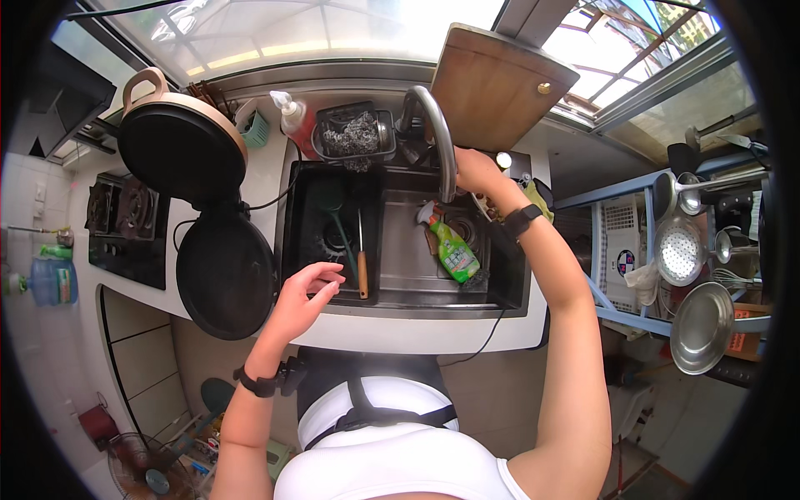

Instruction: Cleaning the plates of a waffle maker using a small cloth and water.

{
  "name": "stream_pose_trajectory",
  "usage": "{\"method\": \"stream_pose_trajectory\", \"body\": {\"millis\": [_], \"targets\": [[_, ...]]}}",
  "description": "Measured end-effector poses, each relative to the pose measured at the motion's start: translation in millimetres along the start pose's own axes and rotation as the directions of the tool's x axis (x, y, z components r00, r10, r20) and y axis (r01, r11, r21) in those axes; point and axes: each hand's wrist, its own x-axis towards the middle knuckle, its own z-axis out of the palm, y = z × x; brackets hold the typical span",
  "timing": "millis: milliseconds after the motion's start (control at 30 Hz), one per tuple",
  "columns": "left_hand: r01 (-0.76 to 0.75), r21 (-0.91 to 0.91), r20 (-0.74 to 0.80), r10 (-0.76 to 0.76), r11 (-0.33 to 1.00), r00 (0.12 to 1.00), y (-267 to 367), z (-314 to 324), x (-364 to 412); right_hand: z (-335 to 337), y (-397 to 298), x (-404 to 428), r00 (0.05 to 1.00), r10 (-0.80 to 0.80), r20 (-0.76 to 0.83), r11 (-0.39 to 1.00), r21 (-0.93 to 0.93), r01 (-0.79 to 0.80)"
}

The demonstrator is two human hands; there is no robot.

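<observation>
My left hand [305, 300] hovers over the front left edge of the black double sink [406, 306], empty, with its fingers loosely bent and thumb apart. Behind the curved metal faucet [442, 125], my right hand [478, 172] reaches to the sink's back right corner; its fingers are partly hidden, so any hold cannot be made out. A green spray bottle [457, 253] with an orange and white trigger lies in the right basin. In the left basin rest a dark green spatula [342, 228] and a wooden-handled utensil [362, 275] with a thin metal shaft.
An electric griddle [225, 275] stands with its lid raised left of the sink. Behind the sink are a pump bottle [297, 122] and a caddy with steel scourers [353, 134]. A wooden cutting board [494, 87] leans at the window. Pans and ladles hang from a blue rack [650, 206].
</observation>
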Motion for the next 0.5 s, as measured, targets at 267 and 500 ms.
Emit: {"method": "stream_pose_trajectory", "body": {"millis": [267, 500], "targets": [[0.051, 0.017, -0.082, -0.049, 0.999, 0.995, 5, -30, 1, 9, 3, 10, 1.0, -0.003, -0.003, 0.998, 0.061, 0.003], [0.024, 0.046, -0.16, -0.016, 0.999, 0.987, 12, -82, -2, 9, -1, -20, 0.997, 0.016, -0.075, 0.993, 0.119, -0.007]]}}
